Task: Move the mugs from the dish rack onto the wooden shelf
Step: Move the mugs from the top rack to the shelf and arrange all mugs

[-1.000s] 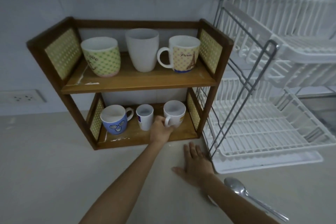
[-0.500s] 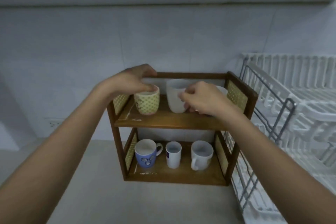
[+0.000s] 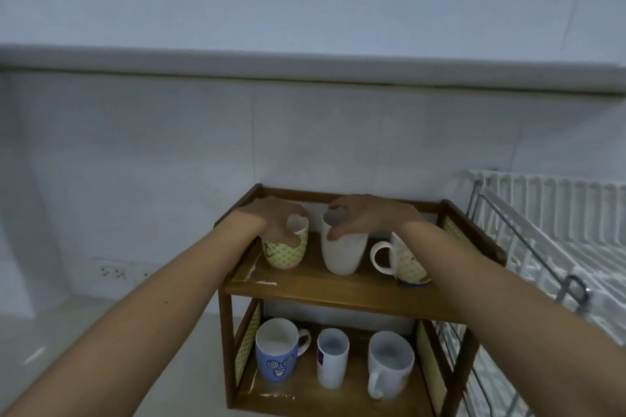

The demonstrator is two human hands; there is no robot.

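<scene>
The two-tier wooden shelf (image 3: pixel 342 293) stands against the wall. On its top tier are a green patterned mug (image 3: pixel 288 252), a tall white cup (image 3: pixel 342 256) and a Paris-print mug (image 3: pixel 404 259). My left hand (image 3: pixel 271 218) grips the green mug's rim. My right hand (image 3: pixel 367 218) pinches the rim of the tall white cup. On the bottom tier stand a blue face mug (image 3: pixel 277 354), a small white mug (image 3: pixel 332 362) and a white mug (image 3: pixel 389 366). The white dish rack (image 3: pixel 555 247) at the right shows no mugs.
A wall socket (image 3: pixel 113 270) sits low on the wall at the left. An overhead cabinet's edge (image 3: pixel 305 64) runs above. The pale counter (image 3: pixel 101 332) extends to the left of the shelf.
The view has tilted up and closed in. Both hands have stayed on the top tier, the left on the green mug, the right now pinching the tall white cup's rim.
</scene>
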